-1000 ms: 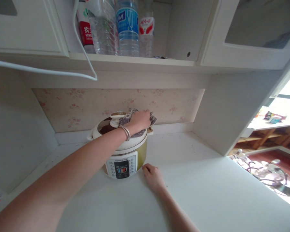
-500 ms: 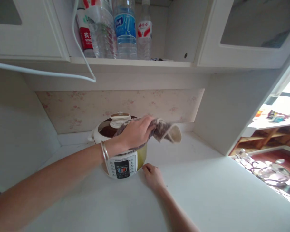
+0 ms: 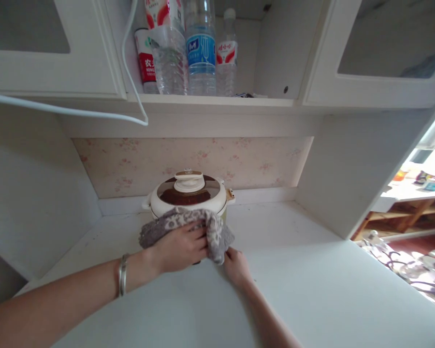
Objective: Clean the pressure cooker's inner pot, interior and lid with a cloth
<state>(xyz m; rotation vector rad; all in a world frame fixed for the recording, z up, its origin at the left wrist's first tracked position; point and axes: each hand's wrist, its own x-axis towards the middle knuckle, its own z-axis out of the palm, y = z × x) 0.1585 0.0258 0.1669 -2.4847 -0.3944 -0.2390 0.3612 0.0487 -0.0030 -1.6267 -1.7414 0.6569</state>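
Note:
An electric pressure cooker (image 3: 155, 207) with a white rim, a brown lid top and a pale lid handle (image 3: 189, 181) stands on the white counter. My left hand (image 3: 183, 247), wearing a silver bangle at the wrist, presses a grey patterned cloth (image 3: 174, 220) against the cooker's front. The cloth is bunched under the fingers and hides the control panel. Low at the cooker's right side is my right hand (image 3: 236, 265), its fingers curled in against the base. The cloth's edge hangs just by those fingertips, which are partly hidden.
Overhead, an open shelf (image 3: 217, 100) holds several plastic bottles (image 3: 202, 53). A white cable (image 3: 94, 114) hangs in front of it at the left. Side panels bound the counter (image 3: 311, 290), and flowered wallpaper (image 3: 145, 164) covers the back. Sunlit shelving (image 3: 409, 212) stands at right.
My left hand has brought the cloth from the cooker's upper right side down to its front, covering the panel. My right hand stays by the base. The view has shifted slightly.

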